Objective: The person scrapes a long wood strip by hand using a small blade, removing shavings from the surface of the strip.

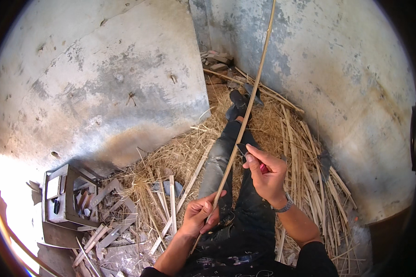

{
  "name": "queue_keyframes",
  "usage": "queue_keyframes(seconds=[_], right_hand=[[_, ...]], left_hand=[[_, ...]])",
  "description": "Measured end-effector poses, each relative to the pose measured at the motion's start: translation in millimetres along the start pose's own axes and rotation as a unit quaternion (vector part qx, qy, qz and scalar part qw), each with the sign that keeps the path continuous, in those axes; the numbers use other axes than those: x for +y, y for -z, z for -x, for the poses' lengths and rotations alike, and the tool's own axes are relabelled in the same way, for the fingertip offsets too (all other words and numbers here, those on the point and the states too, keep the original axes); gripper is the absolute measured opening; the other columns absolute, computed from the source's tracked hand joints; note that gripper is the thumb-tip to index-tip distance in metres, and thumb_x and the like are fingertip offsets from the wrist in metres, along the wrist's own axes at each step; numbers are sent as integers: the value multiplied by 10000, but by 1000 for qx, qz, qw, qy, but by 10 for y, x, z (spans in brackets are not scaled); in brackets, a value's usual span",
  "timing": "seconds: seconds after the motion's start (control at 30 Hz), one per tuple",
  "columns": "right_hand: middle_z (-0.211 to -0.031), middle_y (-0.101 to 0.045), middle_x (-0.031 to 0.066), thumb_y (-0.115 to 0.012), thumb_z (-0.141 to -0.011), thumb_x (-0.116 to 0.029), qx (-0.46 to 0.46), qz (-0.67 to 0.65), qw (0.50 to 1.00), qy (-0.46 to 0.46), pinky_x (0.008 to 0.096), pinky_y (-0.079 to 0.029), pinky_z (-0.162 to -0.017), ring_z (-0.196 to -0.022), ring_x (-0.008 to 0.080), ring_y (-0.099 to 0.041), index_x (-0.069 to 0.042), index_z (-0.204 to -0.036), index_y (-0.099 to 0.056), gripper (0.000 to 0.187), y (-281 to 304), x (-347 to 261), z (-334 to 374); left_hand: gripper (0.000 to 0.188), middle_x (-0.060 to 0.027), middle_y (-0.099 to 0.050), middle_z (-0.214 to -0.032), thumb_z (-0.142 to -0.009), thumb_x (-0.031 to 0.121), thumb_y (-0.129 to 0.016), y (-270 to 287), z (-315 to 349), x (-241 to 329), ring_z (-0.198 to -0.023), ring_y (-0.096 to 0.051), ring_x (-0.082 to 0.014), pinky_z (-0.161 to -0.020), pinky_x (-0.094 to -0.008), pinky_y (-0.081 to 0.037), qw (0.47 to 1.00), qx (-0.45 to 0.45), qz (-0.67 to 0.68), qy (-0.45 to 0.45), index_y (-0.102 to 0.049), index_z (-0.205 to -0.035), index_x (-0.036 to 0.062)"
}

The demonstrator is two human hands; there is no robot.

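A long, thin bamboo strip slants across my lap from lower left to the top edge of the view. Low on the strip, my left hand is closed around it, thumb on top. My right hand grips a small knife, whose red handle shows between the fingers. Its dark blade points up and left and lies against or very close to the strip's right edge; exact contact is hard to tell. My outstretched legs lie below the strip, in dark trousers with pale dust on them.
Thin shavings cover the floor around my legs. To the right lies a pile of split bamboo strips along the stained wall. A small wooden cabinet with scraps and boards stands at lower left, near bright light.
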State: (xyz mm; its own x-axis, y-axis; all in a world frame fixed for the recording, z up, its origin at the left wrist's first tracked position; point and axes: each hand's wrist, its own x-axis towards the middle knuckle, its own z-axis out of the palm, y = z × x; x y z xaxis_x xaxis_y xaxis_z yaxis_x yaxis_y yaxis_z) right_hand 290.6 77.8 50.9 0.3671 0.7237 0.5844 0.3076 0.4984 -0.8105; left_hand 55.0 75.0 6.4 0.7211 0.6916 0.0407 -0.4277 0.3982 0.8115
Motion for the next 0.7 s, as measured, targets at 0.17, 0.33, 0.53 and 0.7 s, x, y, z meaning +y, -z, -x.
queue_keyframes(seconds=[0.17, 0.33, 0.53, 0.7], right_hand=[[-831, -740, 98, -692, -903, 52, -52, 112, 983, 138, 276, -520, -557, -693, 146, -712, -60, -1297, -711, 410, -33, -74, 14], [-727, -656, 88, -707, -813, 66, -161, 136, 957, 201, 356, -508, -546, -586, 254, -627, -92, -1272, -730, 486, -100, 56, 251], [-761, -665, 107, -692, -835, 58, -95, 104, 980, 143, 343, -496, -541, -590, 232, -637, -67, -1269, -726, 453, -121, -34, 129], [-805, -703, 137, -685, -821, 88, -229, 101, 955, 159, 329, -503, -538, -595, 198, -655, -65, -1285, -721, 490, -106, -40, 411]], left_hand=[[616, -5, -462, -633, -1094, 363, -502, -55, -9, 25, -393, -374, -60, -387, -205, -289, 1000, 0, -1, -5, -393, -1521, -67], [583, 2, -450, -642, -1104, 348, -478, -71, -59, -7, -393, -370, -64, -387, -211, -291, 999, 45, 22, 16, -395, -1529, -42], [569, -2, -450, -638, -1087, 361, -509, -116, -25, 9, -368, -365, -75, -376, -232, -291, 1000, 14, 12, 6, -439, -1509, -14], [593, 5, -471, -649, -1096, 381, -485, 27, -68, -60, -395, -393, -65, -377, -215, -293, 999, 17, -34, -24, -408, -1523, -24]])
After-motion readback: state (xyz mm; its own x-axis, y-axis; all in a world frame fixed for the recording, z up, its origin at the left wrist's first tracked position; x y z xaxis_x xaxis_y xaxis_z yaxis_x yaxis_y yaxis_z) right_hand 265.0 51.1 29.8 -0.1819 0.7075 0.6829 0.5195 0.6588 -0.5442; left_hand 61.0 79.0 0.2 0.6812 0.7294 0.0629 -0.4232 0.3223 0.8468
